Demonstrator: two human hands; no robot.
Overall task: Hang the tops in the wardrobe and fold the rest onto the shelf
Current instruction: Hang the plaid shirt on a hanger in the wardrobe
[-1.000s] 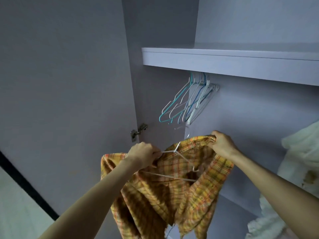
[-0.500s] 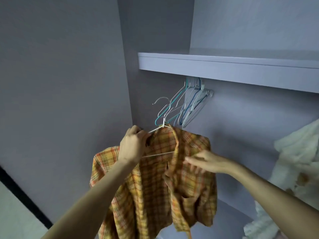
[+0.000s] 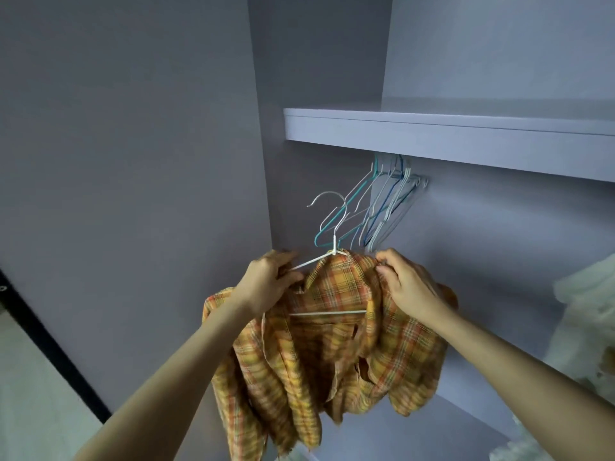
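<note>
So the wardrobe [image 3: 499, 261] is open, grey inside, with the shelf [image 3: 432, 138] running across the top. The yellow plaid shirt [image 3: 332, 344] is held up below it, draped on a white wire hanger [image 3: 327, 261]. The left hand [image 3: 266, 284] grips the hanger's left arm together with the fabric, and the right hand [image 3: 406, 281] pinches the shirt's right shoulder. Empty hangers [image 3: 382, 207] bunch under the shelf, and the pale cloth [image 3: 585, 327] at right is probably another garment.

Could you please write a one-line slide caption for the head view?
Both hands, left and right, settle a plaid shirt on a white hanger below the empty hangers.
</note>
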